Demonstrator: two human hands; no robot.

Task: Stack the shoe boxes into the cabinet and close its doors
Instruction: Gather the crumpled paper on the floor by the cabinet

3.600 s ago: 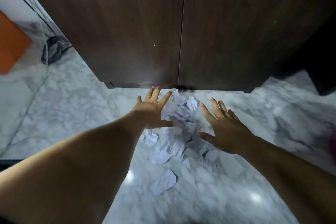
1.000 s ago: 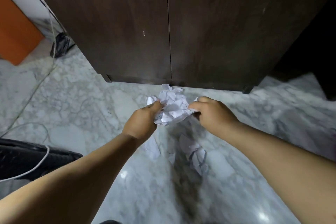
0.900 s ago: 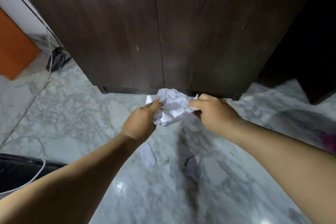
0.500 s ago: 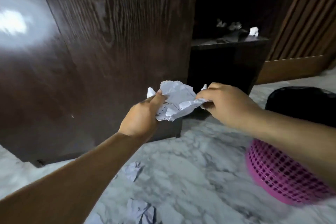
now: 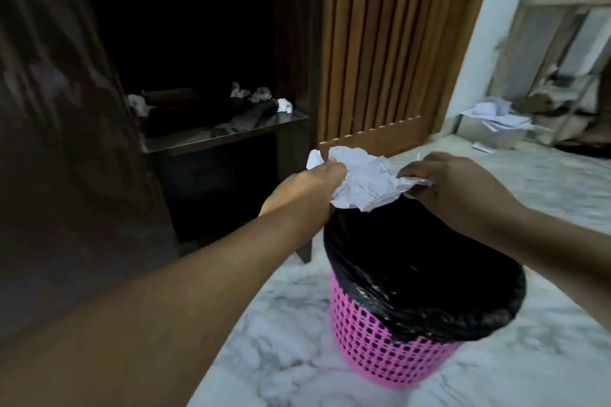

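Over the bin's (image 5: 390, 350) far rim, both hands, left (image 5: 307, 190) and right (image 5: 453, 185), pinch a paper wad (image 5: 363, 183). Loose scraps could easily spill onto the floor (image 5: 291, 340). Can't see any shoe boxes; the cabinet (image 5: 211, 139) stands open.

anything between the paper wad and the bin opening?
Nothing visible. Left hand and right hand grip the crumpled paper just above the far rim of the pink bin. Its black liner gapes open below, with no lid or object across the mouth.
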